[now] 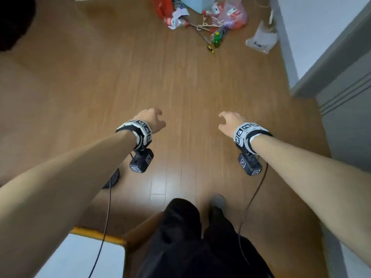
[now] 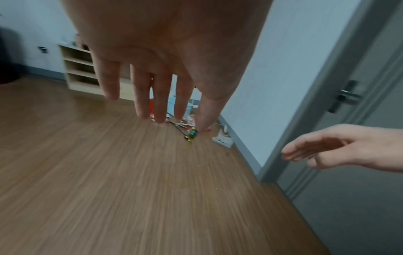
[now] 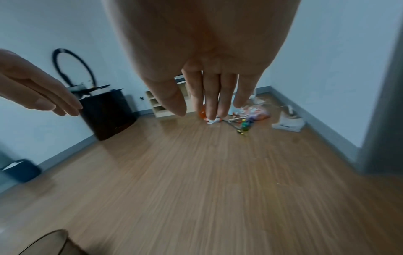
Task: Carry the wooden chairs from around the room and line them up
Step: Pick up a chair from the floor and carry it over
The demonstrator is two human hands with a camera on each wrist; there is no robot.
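Observation:
A wooden chair with a pale seat [image 1: 96,235] stands by my left leg at the bottom of the head view; only its corner and frame show. A brown curved wooden part [image 3: 50,241] at the bottom left of the right wrist view may belong to it. My left hand [image 1: 154,119] and right hand [image 1: 228,121] reach forward over bare floor, apart from each other. Both are empty. The left wrist view shows the left fingers [image 2: 161,96] hanging straight, and the right wrist view shows the right fingers [image 3: 209,86] straight too.
Plastic bags, rope and tools [image 1: 200,19] litter the floor ahead, with a clear bag [image 1: 261,39] by the wall. A grey door [image 1: 345,97] is on the right. A dark cabinet [image 3: 106,112], a light shelf unit [image 2: 80,69] and a blue bin [image 3: 19,170] line the walls.

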